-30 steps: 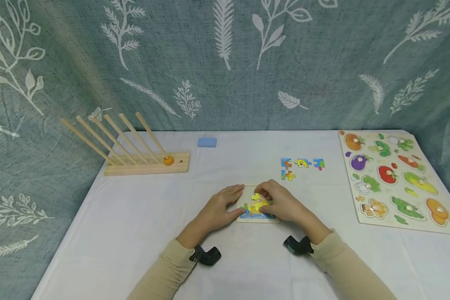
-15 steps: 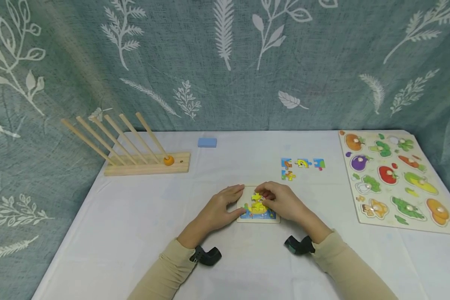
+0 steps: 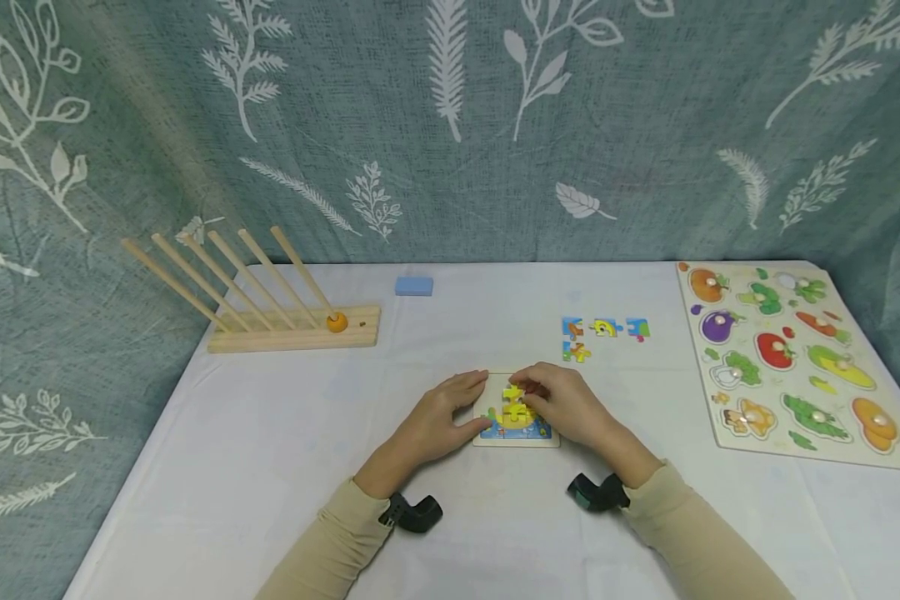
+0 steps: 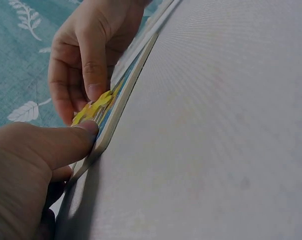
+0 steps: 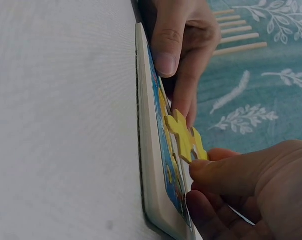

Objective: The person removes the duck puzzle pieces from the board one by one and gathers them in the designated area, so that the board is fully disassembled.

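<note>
A small jigsaw board (image 3: 516,443) with a pale rim lies in front of me, blue and yellow pieces set in its lower part. My right hand (image 3: 567,402) pinches a yellow jigsaw piece (image 5: 182,137) between thumb and fingers. In the right wrist view this piece is tilted, close over the board. My left hand (image 3: 437,422) rests along the board's left side, with its thumb on the front left corner and its fingers stretched to the back left corner. The thumb (image 4: 73,142) presses the rim in the left wrist view.
Several loose jigsaw pieces (image 3: 606,327) lie behind the board to the right. A vegetable peg puzzle (image 3: 802,392) covers the table's right side. At back left stands a wooden rack (image 3: 292,336) with slanted pegs and an orange bead (image 3: 337,322). A blue block (image 3: 414,286) lies near the back edge.
My right thumb and fingers have shifted slightly left and away from me over the board, uncovering its lower right part. The left hand has stayed in place.
</note>
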